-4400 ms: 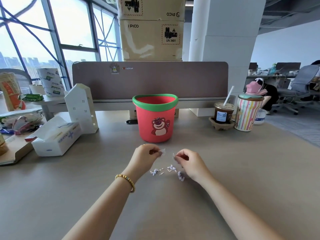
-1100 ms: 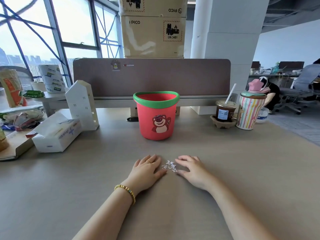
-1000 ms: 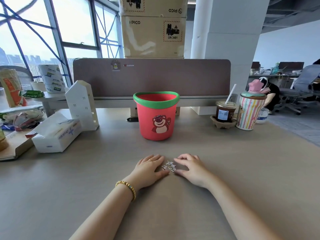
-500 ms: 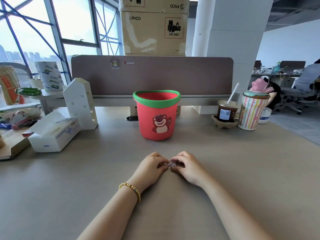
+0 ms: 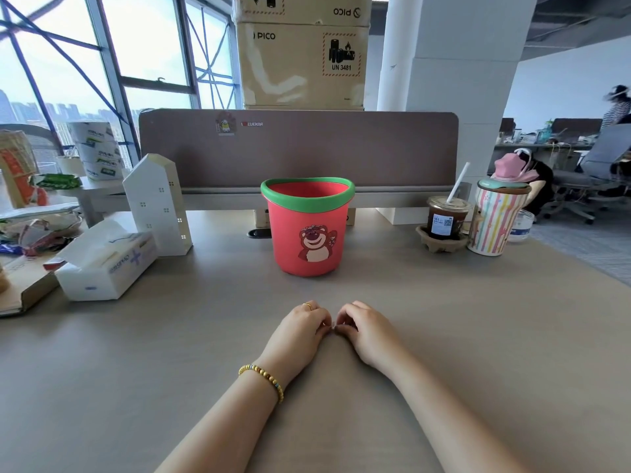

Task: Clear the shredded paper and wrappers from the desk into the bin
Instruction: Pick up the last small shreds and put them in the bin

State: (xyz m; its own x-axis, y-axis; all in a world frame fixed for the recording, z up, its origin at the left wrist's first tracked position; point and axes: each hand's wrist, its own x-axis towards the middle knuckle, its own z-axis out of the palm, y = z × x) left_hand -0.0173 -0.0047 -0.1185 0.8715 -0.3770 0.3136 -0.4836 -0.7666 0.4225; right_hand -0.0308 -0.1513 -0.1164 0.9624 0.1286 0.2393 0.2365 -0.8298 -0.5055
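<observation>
Both hands down on the desk (image 5: 478, 336), left hand (image 5: 300, 331) and right hand (image 5: 367, 331) curled fingertip to fingertip, cupping what must be the shredded paper, hidden inside; grip itself unclear; red bin (image 5: 309, 230) waits just beyond, upright.

Shredded paper almost wholly hidden under the cupped left hand (image 5: 297, 331) and right hand (image 5: 366, 331).

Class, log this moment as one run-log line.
hands: cupped together on desk | paper: hidden between them | bin: upright beyond
</observation>
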